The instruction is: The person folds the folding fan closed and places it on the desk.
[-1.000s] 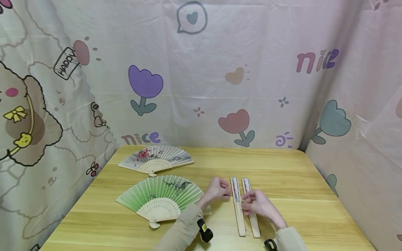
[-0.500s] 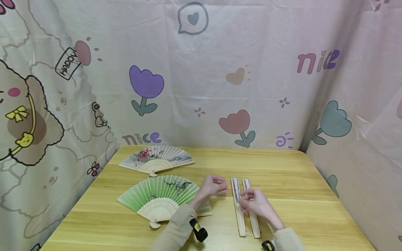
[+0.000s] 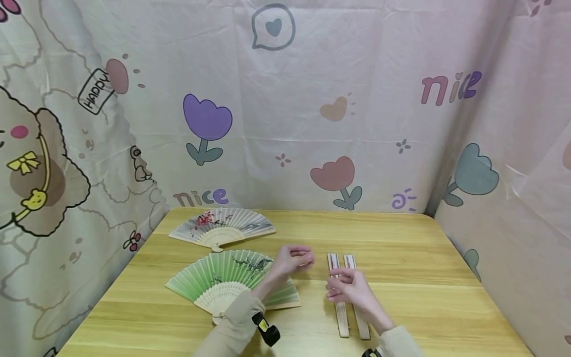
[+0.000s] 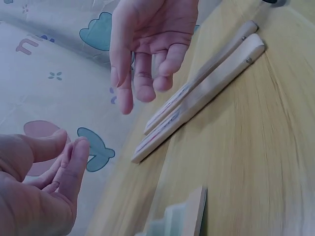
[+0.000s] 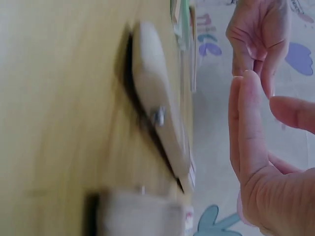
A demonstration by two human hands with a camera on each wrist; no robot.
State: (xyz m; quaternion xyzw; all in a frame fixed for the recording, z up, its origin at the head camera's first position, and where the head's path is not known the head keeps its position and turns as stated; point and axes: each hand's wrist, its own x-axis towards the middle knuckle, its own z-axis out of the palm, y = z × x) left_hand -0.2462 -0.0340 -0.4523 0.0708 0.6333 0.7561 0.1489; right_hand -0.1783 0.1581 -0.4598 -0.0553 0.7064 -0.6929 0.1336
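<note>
Two folded hand fans (image 3: 341, 317) lie side by side, nearly parallel, on the wooden table. My right hand (image 3: 354, 291) hovers over their upper halves, hiding part of both, with nothing in its loosely bent fingers. To the left of them, my left hand (image 3: 292, 262) is in the air by the right part of a spread green fan (image 3: 250, 270), and it too holds nothing. My left forearm covers some of that fan's ribs. Behind it a spread grey fan (image 3: 254, 225) with red blossoms lies flat. The left wrist view shows the folded fans (image 4: 221, 73) apart from both hands.
The wooden table (image 3: 424, 307) reaches back to a patterned cloth (image 3: 276, 99) hung behind it and along both sides. Black wrist devices (image 3: 266, 329) sit at my cuffs.
My left hand has drawn away to the left from the folded fans. My right hand has shifted left across them. All the fans stay in place.
</note>
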